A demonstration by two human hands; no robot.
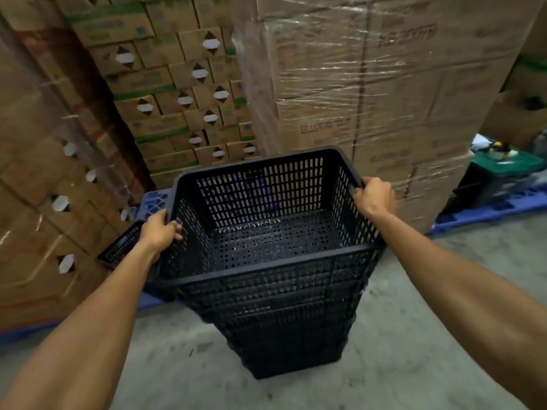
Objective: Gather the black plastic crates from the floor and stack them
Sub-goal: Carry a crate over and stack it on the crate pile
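A stack of several nested black perforated plastic crates (pixel 290 329) stands on the concrete floor in the middle of the view. The top crate (pixel 266 196) is empty and tilts slightly. My left hand (pixel 159 232) grips its left rim, and my right hand (pixel 374 198) grips its right rim near the far corner. Another black crate (pixel 120 247) lies partly hidden behind my left wrist, beside the stack.
Shrink-wrapped towers of cardboard boxes (pixel 370 84) rise close behind the stack, with more boxes (pixel 35 202) on the left. They rest on blue pallets (pixel 488 208). A dark green bin (pixel 500 176) sits at the right. Grey concrete floor (pixel 414 350) lies in front.
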